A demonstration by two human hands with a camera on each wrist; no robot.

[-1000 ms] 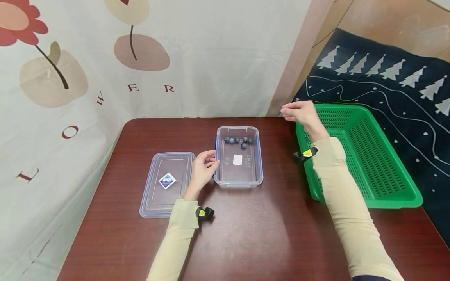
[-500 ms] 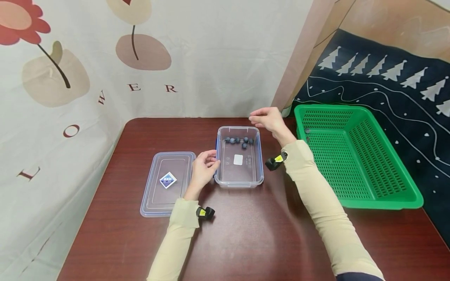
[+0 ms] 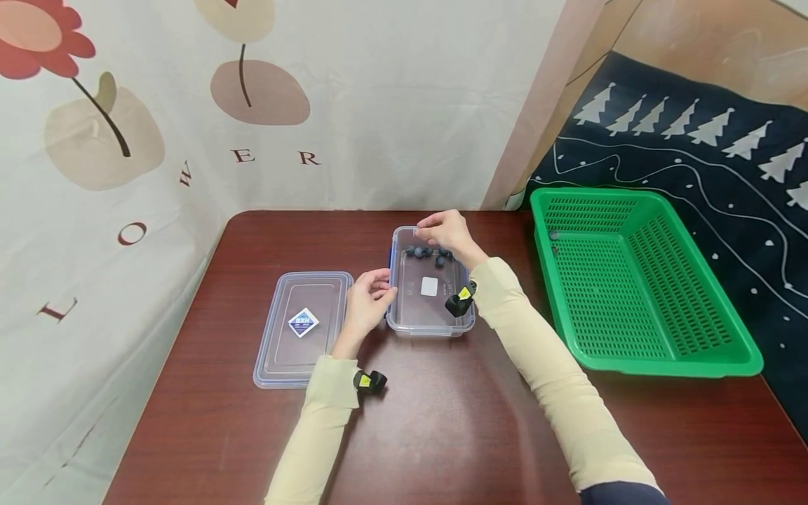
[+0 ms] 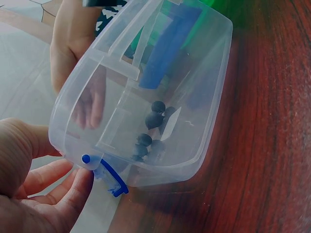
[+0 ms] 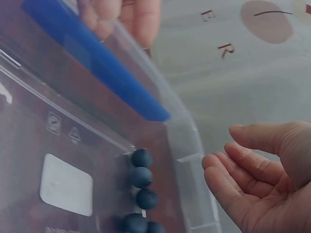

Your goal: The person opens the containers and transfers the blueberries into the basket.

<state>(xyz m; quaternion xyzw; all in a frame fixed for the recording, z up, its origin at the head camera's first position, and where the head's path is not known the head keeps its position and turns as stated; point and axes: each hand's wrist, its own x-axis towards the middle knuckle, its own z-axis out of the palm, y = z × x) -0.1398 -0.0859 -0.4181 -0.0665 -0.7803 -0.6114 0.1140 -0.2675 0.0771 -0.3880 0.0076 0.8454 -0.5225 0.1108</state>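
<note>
A clear plastic storage box [image 3: 429,326] with blue side clips stands uncovered on the table. Several blueberries [image 5: 142,177] lie along its far end, beside a white square label [image 5: 66,184] on the bottom. My left hand [image 3: 366,308] holds the box's left edge, thumb at the rim and fingertips by the blue clip [image 4: 112,175]. Over the far end of the box hovers my right hand [image 3: 449,233], which hides part of the rim. Its thumb and fingers [image 5: 221,182] stand apart in the right wrist view, and nothing shows between them.
The box's lid [image 3: 278,358], with a blue-and-white diamond sticker, lies on the table to the left. On the right stands a green slotted basket [image 3: 694,280] with small dark blueberries [image 3: 553,236] near its left wall. A patterned cloth [image 3: 379,105] hangs behind the table.
My right hand has moved left, from above the green basket's far left corner to over the box's far end. The left hand has stayed at the box's edge.
</note>
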